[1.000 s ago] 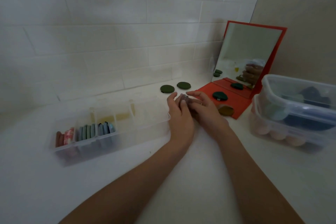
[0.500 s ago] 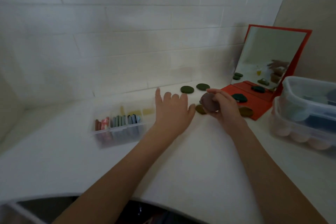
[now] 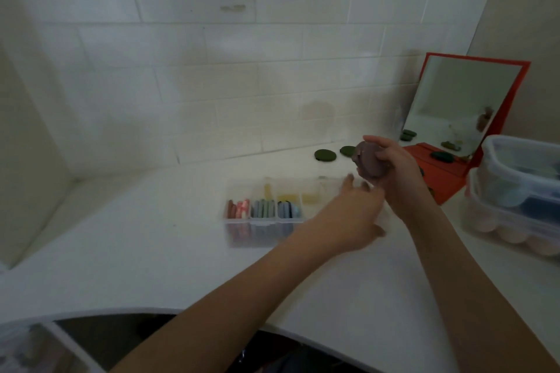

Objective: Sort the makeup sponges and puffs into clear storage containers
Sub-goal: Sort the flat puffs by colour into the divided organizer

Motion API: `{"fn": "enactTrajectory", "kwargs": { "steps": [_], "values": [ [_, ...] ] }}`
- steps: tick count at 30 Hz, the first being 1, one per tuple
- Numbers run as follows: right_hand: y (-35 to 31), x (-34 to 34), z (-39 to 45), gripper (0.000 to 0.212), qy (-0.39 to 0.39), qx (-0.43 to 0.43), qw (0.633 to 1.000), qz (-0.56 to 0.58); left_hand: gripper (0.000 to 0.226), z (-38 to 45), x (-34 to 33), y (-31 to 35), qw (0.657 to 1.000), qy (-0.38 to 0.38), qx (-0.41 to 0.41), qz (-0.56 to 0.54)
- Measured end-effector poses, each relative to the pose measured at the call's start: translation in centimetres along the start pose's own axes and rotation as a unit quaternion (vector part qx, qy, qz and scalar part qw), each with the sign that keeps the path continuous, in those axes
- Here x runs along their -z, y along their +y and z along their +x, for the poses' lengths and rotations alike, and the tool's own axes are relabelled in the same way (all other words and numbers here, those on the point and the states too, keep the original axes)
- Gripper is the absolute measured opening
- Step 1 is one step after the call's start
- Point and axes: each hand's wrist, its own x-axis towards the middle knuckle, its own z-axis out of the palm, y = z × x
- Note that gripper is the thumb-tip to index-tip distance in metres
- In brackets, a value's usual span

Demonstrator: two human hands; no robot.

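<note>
Broadly, largest thing first:

Counter (image 3: 151,239): white surface against a tiled wall; everything else stands on it.

Stacked tubs (image 3: 521,191): two clear lidded containers at the far right, one atop the other. The lower one seems to hold pale rounded sponges and the upper one bluish pieces; the blur hides more.

Mirror (image 3: 460,109): red-framed, propped upright on its red base just left of the tubs, with a dark green puff (image 3: 442,156) lying on the base.

Divided box (image 3: 272,209): a clear, compartmented organiser in the middle of the counter. Its near-left cells are packed with puffs standing on edge, red and pink, then grey-blue; the cells behind hold something yellowish, too faint to name.

Left hand (image 3: 351,215): over the right part of the box, fingers loosely spread and holding nothing. Motion blur keeps me from telling whether it touches the box.

Right hand (image 3: 397,172): raised above the counter between box and mirror, fingers and thumb curled round the brown puff.

Brown puff (image 3: 371,162): round and flat, held on edge in the air, clear of every container.

Green puffs (image 3: 325,155): two dark discs loose on the counter by the wall, behind the box.

Step in hand: I judge the brown puff has been picked up and is on its way to a cell of the box.

Next move: likely to bring it over a free cell and slide it in on edge like its neighbours, the left hand steadying the box.
</note>
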Motion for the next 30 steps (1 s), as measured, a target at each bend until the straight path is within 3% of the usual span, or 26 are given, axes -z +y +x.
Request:
{"fn": "enactTrajectory", "kwargs": {
  "steps": [4,5,7,9,11,13,15,17,20,21,23,25,27,30],
  "values": [
    [-0.6,-0.1,-0.5,0.034,-0.01,0.034,0.998,-0.042,0.035,-0.4,2.8,-0.2,0.981,0.027,-0.008,-0.192],
    [-0.8,-0.1,-0.6,0.033,-0.019,0.042,0.998,-0.047,0.03,-0.7,4.0,-1.1,0.962,0.06,0.024,-0.264],
    [-0.8,-0.2,-0.6,0.03,-0.039,0.049,0.996,-0.058,0.029,-1.0,6.3,-3.5,0.889,0.183,0.1,-0.409],
    [-0.8,-0.4,-0.8,0.025,-0.061,0.051,0.993,-0.088,0.018,-0.6,7.1,-6.0,0.846,0.253,0.139,-0.447],
    [-0.8,-0.8,-1.0,0.021,-0.087,0.062,0.988,-0.114,0.018,0.0,6.7,-7.7,0.825,0.158,0.148,-0.521],
    [-1.0,-1.3,-1.4,0.019,-0.112,0.072,0.982,-0.131,0.029,0.8,5.9,-8.3,0.764,0.021,0.146,-0.628],
    [-1.0,-2.0,-1.4,0.018,-0.111,0.081,0.98,-0.141,0.041,1.2,5.5,-8.1,0.706,-0.053,0.136,-0.693],
    [-0.7,-2.6,-1.3,0.017,-0.072,0.118,0.973,-0.184,0.039,1.5,5.5,-8.0,0.67,-0.056,0.142,-0.726],
    [-0.1,-2.9,-0.8,0.024,-0.012,0.214,0.912,-0.35,0.031,1.2,5.9,-8.6,0.632,-0.041,0.17,-0.755],
    [0.0,-2.9,-0.8,0.027,-0.013,0.226,0.897,-0.379,0.03,1.0,5.9,-8.7,0.633,-0.046,0.178,-0.752],
    [-0.1,-3.0,-0.9,0.024,-0.039,0.23,0.889,-0.395,0.03,0.7,5.8,-8.9,0.676,-0.042,0.189,-0.711],
    [-0.6,-3.3,-1.2,0.019,-0.07,0.219,0.899,-0.373,0.03,0.5,5.8,-8.9,0.717,0.0,0.185,-0.672],
    [-1.3,-3.6,-1.6,0.019,-0.107,0.2,0.922,-0.315,0.029,0.1,6.1,-9.3,0.735,0.062,0.181,-0.651],
    [-2.3,-3.8,-2.0,0.019,-0.19,0.154,0.925,-0.29,0.027,-1.0,6.9,-11.0,0.836,0.146,0.169,-0.501]
  ]
}}
